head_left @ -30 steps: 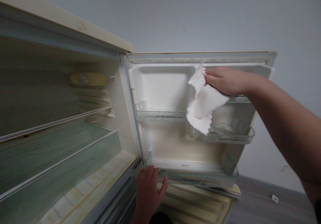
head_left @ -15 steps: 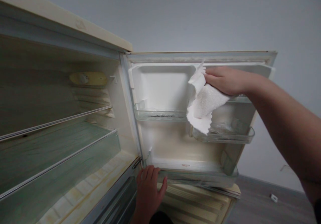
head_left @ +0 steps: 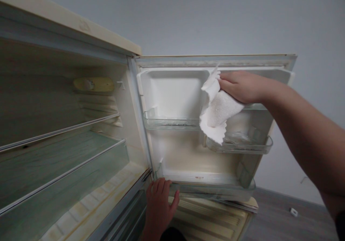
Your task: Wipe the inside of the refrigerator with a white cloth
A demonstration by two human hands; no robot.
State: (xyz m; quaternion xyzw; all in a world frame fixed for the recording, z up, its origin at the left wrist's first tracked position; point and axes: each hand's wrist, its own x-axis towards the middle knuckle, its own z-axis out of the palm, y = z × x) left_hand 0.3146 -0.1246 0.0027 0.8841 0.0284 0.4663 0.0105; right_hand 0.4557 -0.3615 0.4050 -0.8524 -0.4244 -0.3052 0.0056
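Observation:
A fridge door point(head_left: 178, 93) stands wide open, its inner side with several clear bins facing me. My right hand point(head_left: 242, 87) is closed on a white cloth point(head_left: 219, 109) at the upper right part of the door. The cloth hangs over the middle divider, down to the right-hand bin point(head_left: 239, 146). My right fingertips are partly hidden behind it. My left hand point(head_left: 161, 201) rests with fingers spread at the left end of the clear bottom bin point(head_left: 215, 190) and holds nothing.
At the left is the fridge interior with glass shelves point(head_left: 61, 172) and a yellowed lamp cover point(head_left: 93, 84). Below the door lies a second, ribbed door point(head_left: 207, 217). A small white object point(head_left: 293, 212) is on the floor at the right. A wall rises behind.
The view has shifted very slightly. Both hands and the cloth hold nearly the same places on the door.

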